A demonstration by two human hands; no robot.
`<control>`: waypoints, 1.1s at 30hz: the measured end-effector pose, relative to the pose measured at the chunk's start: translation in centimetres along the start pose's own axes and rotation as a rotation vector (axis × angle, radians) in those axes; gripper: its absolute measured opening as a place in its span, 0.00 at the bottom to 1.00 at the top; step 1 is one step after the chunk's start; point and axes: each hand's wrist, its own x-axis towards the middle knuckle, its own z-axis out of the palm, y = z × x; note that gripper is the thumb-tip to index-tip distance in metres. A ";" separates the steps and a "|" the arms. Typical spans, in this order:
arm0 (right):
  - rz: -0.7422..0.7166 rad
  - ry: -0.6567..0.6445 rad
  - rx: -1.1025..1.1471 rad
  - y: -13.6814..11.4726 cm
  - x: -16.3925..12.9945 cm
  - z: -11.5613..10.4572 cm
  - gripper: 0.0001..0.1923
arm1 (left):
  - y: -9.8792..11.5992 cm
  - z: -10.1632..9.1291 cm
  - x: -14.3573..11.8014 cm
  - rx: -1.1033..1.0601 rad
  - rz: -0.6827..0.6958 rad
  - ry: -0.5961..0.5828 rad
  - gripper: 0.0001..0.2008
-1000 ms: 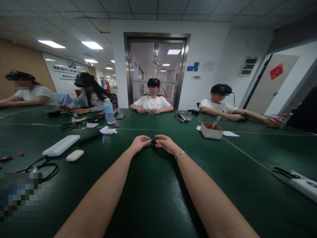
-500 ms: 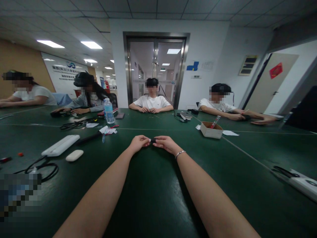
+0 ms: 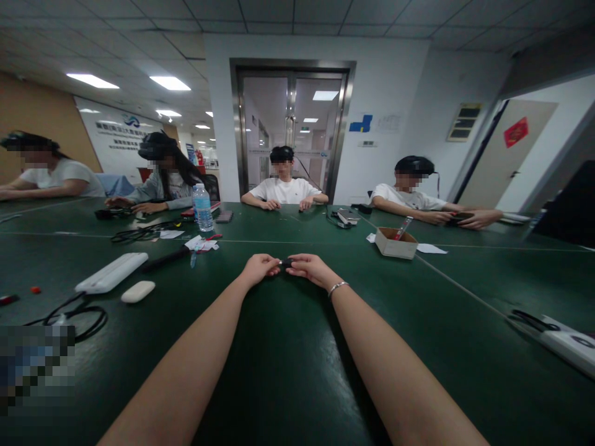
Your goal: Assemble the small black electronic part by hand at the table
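Observation:
Both my hands meet over the dark green table (image 3: 288,347), around a small black object with a shiny metal end (image 3: 285,264). It looks like a USB stick, though it is too small to be sure. My left hand (image 3: 260,270) pinches the metal end between thumb and fingertips. On the black body, my right hand (image 3: 310,269) has its thumb and fingers closed. A silver bracelet (image 3: 338,288) circles my right wrist. The fingertips cover part of the object.
To the left lie a white power bank (image 3: 111,272), a white rounded case (image 3: 138,292) and black cables (image 3: 93,322). A water bottle (image 3: 202,209) stands farther back. An open cardboard box (image 3: 396,245) sits at right, a white device (image 3: 564,341) nearer. Several people sit around the table.
My hands keep almost the same pinch on the small black object. Across the table, one person's hands have moved apart; the person at right has brought their hands together.

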 end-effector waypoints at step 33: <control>-0.014 -0.076 -0.033 -0.2 -0.3 -0.1 0.17 | -0.2 -0.1 0.2 0.339 -0.017 0.026 0.27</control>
